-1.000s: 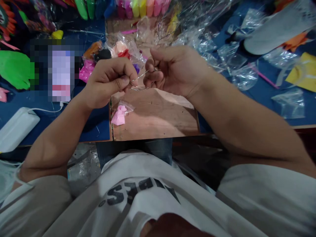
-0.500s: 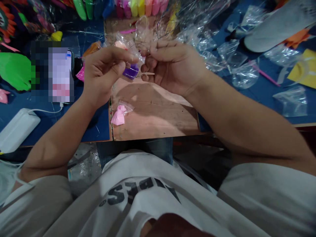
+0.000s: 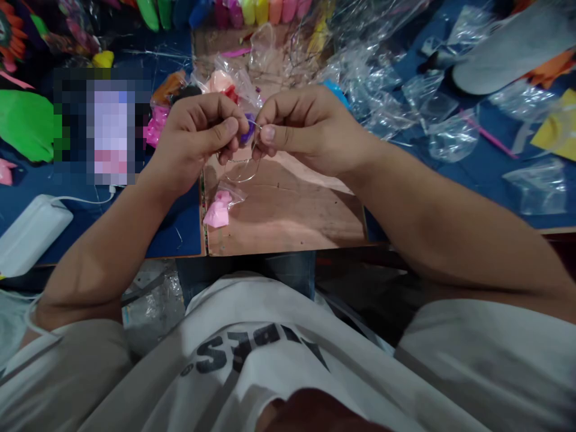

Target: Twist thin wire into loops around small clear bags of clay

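Note:
My left hand (image 3: 198,135) and my right hand (image 3: 306,129) meet above a brown wooden board (image 3: 288,210), fingertips almost touching. Both pinch a thin silvery wire (image 3: 243,171), which hangs between them in a loop. A purple lump of clay in a clear bag (image 3: 246,131) shows just behind the fingertips; I cannot tell whether either hand touches it. On the board below my left hand lies a pink lump of clay in a small clear bag (image 3: 216,210).
Blue mats (image 3: 472,174) cover the table beside the board. Several crumpled clear bags (image 3: 450,138) lie to the right. More bagged clay (image 3: 216,84) sits behind my hands, coloured strips (image 3: 252,11) at the far edge. A white charger block (image 3: 29,231) and green cut-outs (image 3: 27,123) are left.
My hands came down from the pile of bags and closed together. The wire now hangs in a loop between them, where a second ago it was stretched straight.

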Demonstrator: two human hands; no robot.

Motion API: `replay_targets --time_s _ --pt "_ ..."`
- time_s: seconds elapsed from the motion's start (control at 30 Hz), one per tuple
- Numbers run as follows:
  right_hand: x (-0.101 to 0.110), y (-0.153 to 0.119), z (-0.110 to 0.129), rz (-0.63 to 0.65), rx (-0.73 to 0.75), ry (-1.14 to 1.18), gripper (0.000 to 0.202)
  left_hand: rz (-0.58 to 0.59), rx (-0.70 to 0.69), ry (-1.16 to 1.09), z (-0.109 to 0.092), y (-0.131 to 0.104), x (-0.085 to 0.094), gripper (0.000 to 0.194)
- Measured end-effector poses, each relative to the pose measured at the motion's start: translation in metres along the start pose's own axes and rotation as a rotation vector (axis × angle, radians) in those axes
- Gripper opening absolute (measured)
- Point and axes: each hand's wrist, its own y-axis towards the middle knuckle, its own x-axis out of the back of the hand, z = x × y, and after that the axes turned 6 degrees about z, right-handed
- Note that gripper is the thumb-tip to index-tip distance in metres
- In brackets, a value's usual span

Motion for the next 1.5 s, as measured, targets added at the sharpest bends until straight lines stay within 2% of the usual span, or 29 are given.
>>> replay_targets --time_s 0.1,0.17,0.33,0.43,0.6,0.8,0.97,1.17,1.3,1.4,1.5 --pt "0.002 0.001 0.002 0.008 -0.028 -0.026 0.057 -0.069 0.046 -0.083 -0.004 0.001 -0.003 0.020" --pt "0.002 -0.001 0.004 -0.007 -0.027 -0.007 0.051 -0.119 0.069 -0.106 -0.005 0.002 -0.005 0.017" --pt "0.001 -0.005 0.007 -0.008 -0.024 0.064 0.031 -0.187 0.106 -0.146 -0.005 0.003 -0.011 0.025" --pt "-0.002 -0.005 0.006 -0.041 -0.002 0.077 0.023 -0.187 0.089 -0.090 -0.002 0.003 -0.010 0.023" --pt "-0.010 -0.005 0.003 -0.204 0.005 0.120 0.020 -0.131 0.069 -0.047 0.002 0.002 -0.004 0.009" --pt "-0.014 -0.004 0.002 -0.223 0.011 0.167 0.026 -0.114 0.074 -0.025 0.000 0.000 -0.004 0.011" --pt "-0.016 -0.002 0.001 -0.290 0.034 0.069 0.037 -0.132 0.019 0.032 0.006 0.002 -0.002 0.020" --pt "-0.014 -0.002 0.001 -0.284 0.053 0.076 0.030 -0.141 0.065 0.091 0.001 0.002 -0.002 0.009" --pt "-0.015 -0.003 0.002 -0.260 0.010 0.191 0.039 -0.173 0.032 0.111 0.004 0.002 -0.004 0.019" --pt "-0.016 -0.003 0.003 -0.310 -0.009 0.122 0.031 -0.189 -0.004 0.111 0.012 0.003 -0.003 0.031" --pt "-0.018 -0.003 0.003 -0.323 0.038 0.051 0.027 -0.178 -0.018 0.101 0.015 0.002 -0.003 0.030"
